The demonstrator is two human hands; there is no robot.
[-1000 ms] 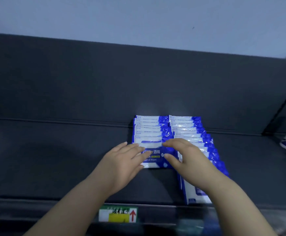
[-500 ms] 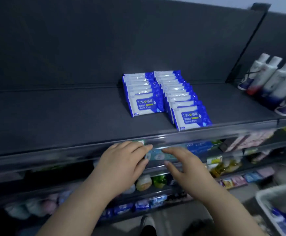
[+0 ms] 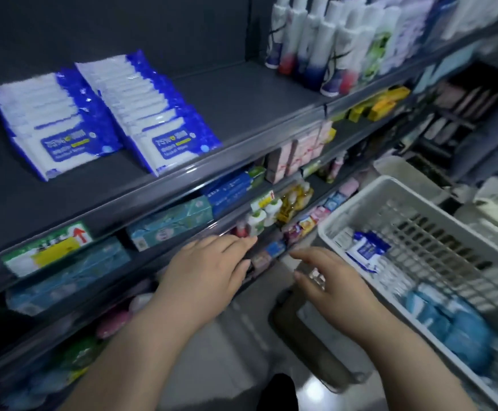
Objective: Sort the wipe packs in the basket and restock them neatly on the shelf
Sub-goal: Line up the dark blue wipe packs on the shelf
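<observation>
So, the wipes: one blue-and-white pack lies inside the basket, near its far left corner. There's also a blurry heap of light blue packs at the basket's near end.

Up and to the left of the basket, more of the blue-and-white ones stand on the dark shelf in two lines side by side. The right row reaches the front edge, and the left row sits a bit further back.

The right hand hovers just left of the basket's rim with its fingers loosely spread, holding nothing. The left hand is further left of the basket, fingers straight, also empty, in front of the lower shelves.

Above the basket there's a bunch of white bottles. Well to its left, a green and yellow price tag with a red arrow.
</observation>
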